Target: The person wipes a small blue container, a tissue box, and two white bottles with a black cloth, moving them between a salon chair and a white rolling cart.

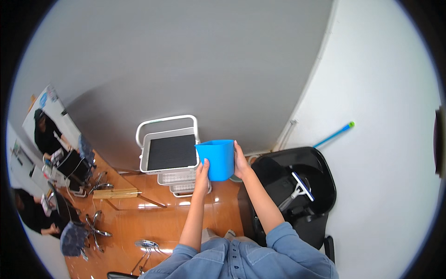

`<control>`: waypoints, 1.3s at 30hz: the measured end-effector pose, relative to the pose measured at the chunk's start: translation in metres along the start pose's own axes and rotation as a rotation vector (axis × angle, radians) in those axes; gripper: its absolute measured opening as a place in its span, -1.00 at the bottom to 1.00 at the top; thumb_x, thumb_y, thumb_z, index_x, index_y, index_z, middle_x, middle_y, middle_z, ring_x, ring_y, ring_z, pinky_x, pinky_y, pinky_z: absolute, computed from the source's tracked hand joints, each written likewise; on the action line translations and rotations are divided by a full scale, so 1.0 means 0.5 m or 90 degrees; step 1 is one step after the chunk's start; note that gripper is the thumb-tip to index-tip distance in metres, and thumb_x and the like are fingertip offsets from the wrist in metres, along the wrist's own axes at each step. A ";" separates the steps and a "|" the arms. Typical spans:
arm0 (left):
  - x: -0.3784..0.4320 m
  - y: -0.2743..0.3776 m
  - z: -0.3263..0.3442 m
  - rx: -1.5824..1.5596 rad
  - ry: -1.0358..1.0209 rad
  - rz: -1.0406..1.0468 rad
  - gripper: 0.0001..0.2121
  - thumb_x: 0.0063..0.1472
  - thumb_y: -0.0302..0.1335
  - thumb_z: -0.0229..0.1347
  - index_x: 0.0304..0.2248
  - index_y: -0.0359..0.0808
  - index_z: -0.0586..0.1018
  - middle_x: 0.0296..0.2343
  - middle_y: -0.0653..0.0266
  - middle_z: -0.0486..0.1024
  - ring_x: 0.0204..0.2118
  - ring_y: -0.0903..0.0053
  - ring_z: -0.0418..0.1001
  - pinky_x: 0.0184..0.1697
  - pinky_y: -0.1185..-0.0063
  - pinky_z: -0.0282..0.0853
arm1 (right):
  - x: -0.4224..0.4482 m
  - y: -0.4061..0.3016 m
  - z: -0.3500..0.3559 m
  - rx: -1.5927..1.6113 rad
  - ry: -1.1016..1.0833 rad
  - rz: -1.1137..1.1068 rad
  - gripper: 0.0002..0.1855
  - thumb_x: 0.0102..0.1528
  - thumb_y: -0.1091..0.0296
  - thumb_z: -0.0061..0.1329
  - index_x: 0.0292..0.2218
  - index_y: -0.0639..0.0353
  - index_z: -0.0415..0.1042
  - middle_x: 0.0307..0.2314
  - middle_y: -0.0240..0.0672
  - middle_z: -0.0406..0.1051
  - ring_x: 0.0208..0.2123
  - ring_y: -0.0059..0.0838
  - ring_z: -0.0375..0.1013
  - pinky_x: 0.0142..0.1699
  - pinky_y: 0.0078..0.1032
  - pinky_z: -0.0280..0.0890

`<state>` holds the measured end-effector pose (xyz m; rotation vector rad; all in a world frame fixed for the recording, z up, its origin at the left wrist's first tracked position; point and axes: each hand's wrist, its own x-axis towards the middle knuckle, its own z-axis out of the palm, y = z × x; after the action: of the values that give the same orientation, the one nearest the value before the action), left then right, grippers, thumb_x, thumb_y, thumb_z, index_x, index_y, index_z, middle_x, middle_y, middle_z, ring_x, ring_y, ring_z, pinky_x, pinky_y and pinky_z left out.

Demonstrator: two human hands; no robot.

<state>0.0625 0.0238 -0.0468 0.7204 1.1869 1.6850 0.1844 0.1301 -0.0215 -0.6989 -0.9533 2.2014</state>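
Observation:
A bright blue plastic container [216,160] with an open top is held up in front of me, between both hands. My left hand [202,174] grips its left side, thumb across the front face. On the opposite side, my right hand [240,160] presses against the wall with fingers reaching up near the rim. Just left of the container stands a white tiered trolley [168,133] with a curved handle and a dark ribbed mat [172,152] on its top tray. What the container holds inside cannot be seen.
At right is a black salon wash basin [329,181] with a squeegee [302,188] lying in it. A blue pole [332,136] with a green end leans behind. Wheeled chairs [74,239], a wooden bench [116,193] and a person in black [48,134] by a mirror are at left.

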 end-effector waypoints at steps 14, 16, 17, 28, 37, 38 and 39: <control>-0.020 0.100 -0.292 0.125 0.282 0.034 -0.51 0.24 -0.12 -0.09 0.00 -0.35 0.35 -0.09 0.15 0.37 -0.07 0.43 0.34 -0.07 0.45 0.23 | 0.155 0.187 0.191 -0.165 -0.064 -0.087 0.05 -0.13 0.05 0.22 0.17 0.29 -0.13 0.09 0.03 -0.02 0.12 -0.09 0.04 0.16 -0.24 0.03; -0.008 0.108 -0.336 0.092 0.292 0.002 -0.48 0.24 -0.09 -0.12 0.00 -0.38 0.33 -0.08 0.12 0.36 -0.07 0.40 0.33 -0.06 0.45 0.24 | 0.191 0.224 0.210 -0.222 -0.078 -0.096 0.03 -0.13 0.10 0.23 0.17 0.28 -0.13 0.09 0.00 -0.01 0.13 -0.12 0.04 0.16 -0.25 0.04; 0.002 0.111 -0.359 0.059 0.291 -0.033 -0.44 0.24 -0.06 -0.15 0.01 -0.40 0.31 -0.08 0.09 0.35 -0.06 0.38 0.33 -0.06 0.45 0.25 | 0.214 0.240 0.219 -0.277 -0.081 -0.112 0.02 -0.13 0.15 0.23 0.17 0.26 -0.13 0.09 -0.02 0.00 0.13 -0.15 0.04 0.15 -0.27 0.05; 0.230 0.098 -0.617 0.113 0.254 -0.213 -0.45 0.25 -0.10 -0.13 0.17 0.02 0.01 0.02 0.23 0.21 -0.12 0.31 0.30 -0.14 0.43 0.34 | 0.494 0.373 0.310 -0.641 -0.132 -0.233 0.15 -0.29 0.25 0.32 0.18 0.24 -0.14 0.09 0.00 0.04 0.16 -0.14 0.02 0.21 -0.29 -0.04; 0.435 -0.019 -0.825 0.069 0.250 -0.268 -0.60 0.30 -0.29 -0.15 0.08 -0.23 0.21 -0.04 0.18 0.29 0.02 0.37 0.25 -0.03 0.46 0.27 | 0.729 0.558 0.314 -0.604 -0.030 -0.179 0.13 -0.20 0.61 0.18 0.22 0.01 -0.29 -0.01 -0.11 0.23 -0.06 -0.25 0.35 -0.07 -0.41 0.36; 0.449 -0.028 -0.840 0.063 0.264 -0.271 -0.59 0.30 -0.28 -0.14 0.06 -0.30 0.23 -0.02 0.15 0.28 0.06 0.35 0.23 -0.02 0.47 0.28 | 0.745 0.575 0.313 -0.603 -0.025 -0.174 0.13 -0.20 0.61 0.18 0.22 0.01 -0.29 -0.01 -0.11 0.23 -0.06 -0.25 0.35 -0.07 -0.41 0.36; 0.463 -0.030 -0.842 0.061 0.260 -0.279 -0.59 0.30 -0.28 -0.14 0.06 -0.30 0.23 -0.02 0.15 0.28 0.06 0.35 0.23 -0.02 0.47 0.28 | 0.761 0.584 0.311 -0.588 -0.017 -0.146 0.13 -0.22 0.56 0.20 0.22 0.04 -0.28 -0.01 -0.04 0.22 -0.01 -0.16 0.29 -0.01 -0.38 0.29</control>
<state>-0.3819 0.0723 -0.2237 0.1458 1.5846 1.4425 -0.2690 0.1792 -0.2360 -0.8868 -1.9784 1.4984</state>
